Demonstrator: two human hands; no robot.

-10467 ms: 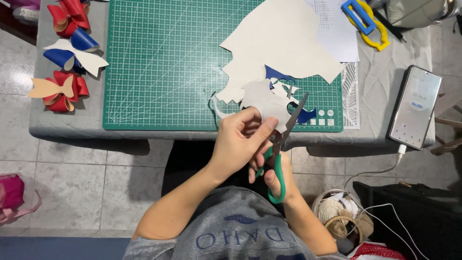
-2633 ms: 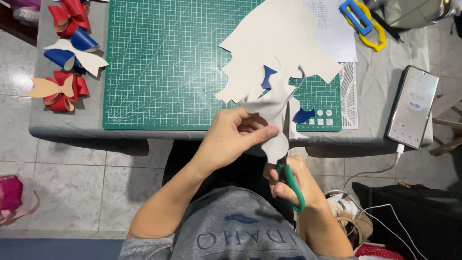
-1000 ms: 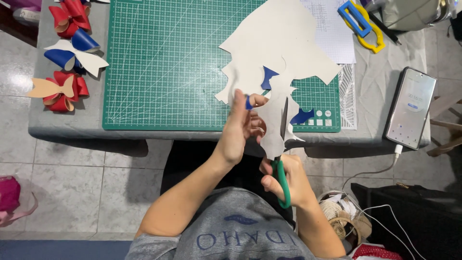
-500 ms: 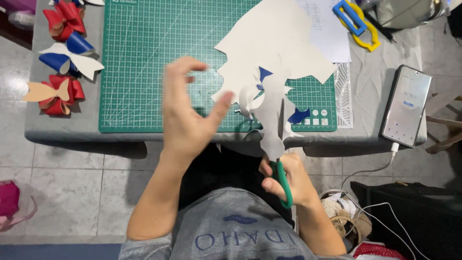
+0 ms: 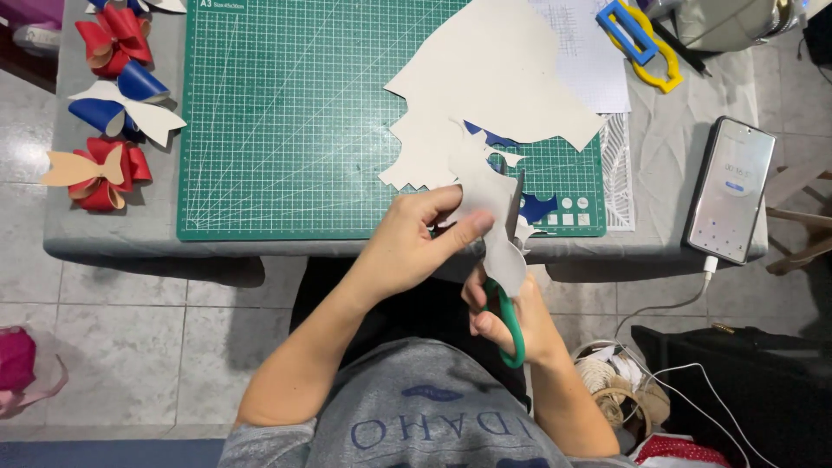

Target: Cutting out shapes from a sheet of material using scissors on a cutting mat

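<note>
I had the left hand (image 5: 407, 251) pinching the cream sheet (image 5: 485, 113) between thumb and forefinger, the fingers closed on the narrow lobe that hung over the near edge of the table (image 5: 113, 234). The right hand (image 5: 511, 316) was wrapped through the green-handled scissors (image 5: 510, 286), fingers shut in the loops, the blades raised into that same lobe; how far the blades were parted I could not tell. Most of the sheet lay flat on the green cutting mat (image 5: 286, 130), blue showing through its cut-out gaps. I judged the material light and thin yet fairly stiff, like faux leather or card: it kept its shape past the table edge and only drooped slightly. I judged it would flex near a cut, so a pinch just beside the blades suited it best.
</note>
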